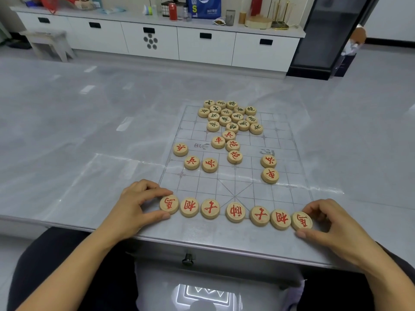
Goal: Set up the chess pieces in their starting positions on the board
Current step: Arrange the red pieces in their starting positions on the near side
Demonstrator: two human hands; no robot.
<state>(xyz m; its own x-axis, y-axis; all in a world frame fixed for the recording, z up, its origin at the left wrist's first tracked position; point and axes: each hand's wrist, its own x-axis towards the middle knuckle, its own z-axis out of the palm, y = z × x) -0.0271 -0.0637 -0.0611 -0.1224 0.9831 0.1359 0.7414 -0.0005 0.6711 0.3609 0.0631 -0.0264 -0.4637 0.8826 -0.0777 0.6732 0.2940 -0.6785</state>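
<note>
A clear plastic Chinese chess board point(278, 194) lies on the grey table. Along its near edge runs a row of several round wooden pieces with red characters. My left hand point(137, 205) pinches the leftmost red piece point(169, 204) between thumb and fingers. My right hand point(330, 223) pinches the rightmost red piece point(301, 220) the same way. More red pieces lie loose mid-board, such as one at the right point(270, 175) and one at the left point(180, 149). A cluster of black-lettered pieces point(229, 116) sits bunched at the board's far end.
The table edge point(202, 245) runs just below the near row, with a drawer knob point(188, 259) beneath. A white cabinet point(157, 39) with clutter on top stands across the room, a stool point(48, 42) at far left.
</note>
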